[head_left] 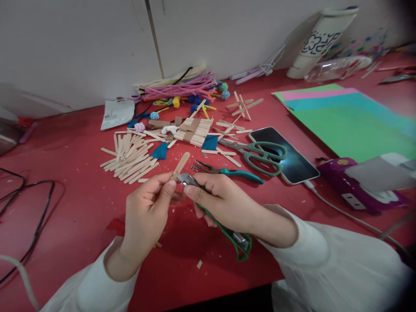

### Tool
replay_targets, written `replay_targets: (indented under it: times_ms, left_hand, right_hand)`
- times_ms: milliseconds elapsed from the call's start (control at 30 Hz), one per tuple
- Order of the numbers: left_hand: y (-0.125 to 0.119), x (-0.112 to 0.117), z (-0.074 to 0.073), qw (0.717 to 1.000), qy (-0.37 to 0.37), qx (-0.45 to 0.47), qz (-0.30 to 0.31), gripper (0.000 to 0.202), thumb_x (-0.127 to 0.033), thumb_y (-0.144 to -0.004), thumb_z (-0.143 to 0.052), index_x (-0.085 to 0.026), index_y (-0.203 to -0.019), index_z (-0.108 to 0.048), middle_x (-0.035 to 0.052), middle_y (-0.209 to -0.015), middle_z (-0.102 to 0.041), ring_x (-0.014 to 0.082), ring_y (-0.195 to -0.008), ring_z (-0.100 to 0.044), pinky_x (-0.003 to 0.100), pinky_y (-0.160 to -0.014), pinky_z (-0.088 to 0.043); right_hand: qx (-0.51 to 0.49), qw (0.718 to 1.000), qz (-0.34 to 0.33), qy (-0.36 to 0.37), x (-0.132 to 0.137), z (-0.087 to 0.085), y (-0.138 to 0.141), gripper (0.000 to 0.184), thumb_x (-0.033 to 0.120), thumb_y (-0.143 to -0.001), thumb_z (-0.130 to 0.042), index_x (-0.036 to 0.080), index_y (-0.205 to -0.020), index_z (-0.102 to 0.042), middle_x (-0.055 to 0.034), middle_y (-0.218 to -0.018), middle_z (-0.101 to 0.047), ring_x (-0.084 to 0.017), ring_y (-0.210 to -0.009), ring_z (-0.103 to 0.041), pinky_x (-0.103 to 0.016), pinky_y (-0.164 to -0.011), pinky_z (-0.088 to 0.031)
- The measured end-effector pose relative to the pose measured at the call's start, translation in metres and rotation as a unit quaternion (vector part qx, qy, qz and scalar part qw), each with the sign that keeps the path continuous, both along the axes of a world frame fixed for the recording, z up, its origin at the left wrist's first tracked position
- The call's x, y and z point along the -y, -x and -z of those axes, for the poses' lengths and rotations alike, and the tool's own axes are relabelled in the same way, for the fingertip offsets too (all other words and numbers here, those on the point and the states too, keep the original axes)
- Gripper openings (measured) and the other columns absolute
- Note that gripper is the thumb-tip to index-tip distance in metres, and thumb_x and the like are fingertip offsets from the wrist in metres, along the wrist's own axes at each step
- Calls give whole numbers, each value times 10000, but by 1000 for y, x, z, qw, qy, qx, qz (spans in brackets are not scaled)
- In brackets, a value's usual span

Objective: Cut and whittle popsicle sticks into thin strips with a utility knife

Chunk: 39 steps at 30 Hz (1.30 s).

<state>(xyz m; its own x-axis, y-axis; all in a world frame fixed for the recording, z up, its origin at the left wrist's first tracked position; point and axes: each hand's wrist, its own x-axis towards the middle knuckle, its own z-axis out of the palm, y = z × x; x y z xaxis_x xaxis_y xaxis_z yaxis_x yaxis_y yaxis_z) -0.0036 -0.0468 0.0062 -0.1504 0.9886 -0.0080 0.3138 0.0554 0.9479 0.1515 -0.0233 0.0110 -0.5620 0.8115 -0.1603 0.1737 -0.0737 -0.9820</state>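
My left hand (147, 216) pinches a wooden craft stick (181, 165) between thumb and fingers, its rounded end pointing up and away. In my right hand (224, 199) is a green box cutter (238, 238), gripped in a closed fist. Its metal blade (187, 179) is at the stick, just beside my left thumb; whether it cuts into the wood is too small to tell. Just beyond my hands lie teal-handled pliers (240, 174) and green-handled scissors (263, 157). A loose pile of craft sticks (131, 158) spreads to the left, and a taped row of sticks (195, 131) lies behind.
Small wood chips are scattered over the red table (81, 208). A charging phone (289, 160), a purple power strip (367, 186) and coloured paper (351, 117) lie on the right. Pipe cleaners (178, 90) rest against the wall. A black cable (42, 216) loops at left; a tumbler (320, 43) stands behind.
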Motion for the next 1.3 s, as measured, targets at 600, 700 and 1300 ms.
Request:
replay_targets:
  times_ms: [600, 700, 1300]
  left_hand:
    - [4, 4, 6, 987, -94, -132, 20, 181, -320, -869, -554, -221, -943, -686, -42, -741, -723, 75, -656, -668, 130, -625, -508]
    - [4, 3, 5, 988, -82, -130, 34, 193, -321, -877, -540, -220, -955, -685, -43, -722, -719, 72, -644, -666, 123, -620, -510]
    - [3, 0, 1, 999, -23, 3, 38, 184, -300, -832, -577, -185, -894, -708, -29, -635, -692, 76, -549, -609, 140, -546, -500]
  right_hand:
    - [-4, 996, -8, 86, 1, 0, 2, 189, 262, -925, -367, 199, -760, -435, 80, -500, -482, -48, -322, -436, -143, -323, -339]
    - [36, 999, -3, 11, 1, 1, 2, 201, 255, -920, -376, 198, -735, -427, 68, -508, -469, -54, -350, -437, -161, -353, -339]
    - [-145, 973, -33, 179, -5, 8, 2, 199, 267, -914, -413, 169, -766, -504, 79, -455, -507, -51, -273, -446, -134, -277, -372]
